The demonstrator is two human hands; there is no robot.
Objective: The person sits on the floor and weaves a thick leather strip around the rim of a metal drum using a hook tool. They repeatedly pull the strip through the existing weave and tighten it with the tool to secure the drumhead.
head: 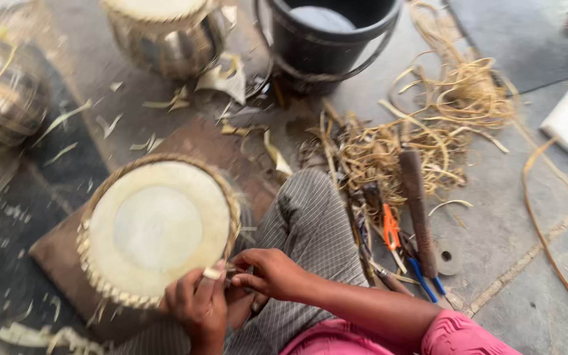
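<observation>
A: You've got the drum (159, 230) right in front of your hands, just up and left of them. Pale round head faces up twd the cam, so its long axis runs down into the mat (54, 253), body hidden under the head.

B: And your hands?

A: Left hand (198, 309) curled at the drum's near rim, fingers pinching a pale strip (213, 272) against the braided edge. Right hand (271, 273) just beside it, fingertips closed on something thin, touching the left. Can't tell what exactly, too small, bit blurred. Strip's short end points twd your right hand.

B: What's around?

A: Your knee in striped cloth (310, 223) sits just beyond the right hand. Further right of that hand: tools on the floor, wooden-handled one (415, 197) lying long axis away from you, orange-handled cutter (390, 227) alongside, blue handles (422, 279) nearer you. Tangle of tan fibre (428, 131) beyond them.

B: Far side?

A: Black bucket (330, 39) well past your hands, top cut off by frame. Metal-bodied drum (165, 33) left of it, also cut off. Another drum (1, 92) far left, smeared w/ blur. Pink sleeves (455, 335) at the bottom edge, cropped.
</observation>
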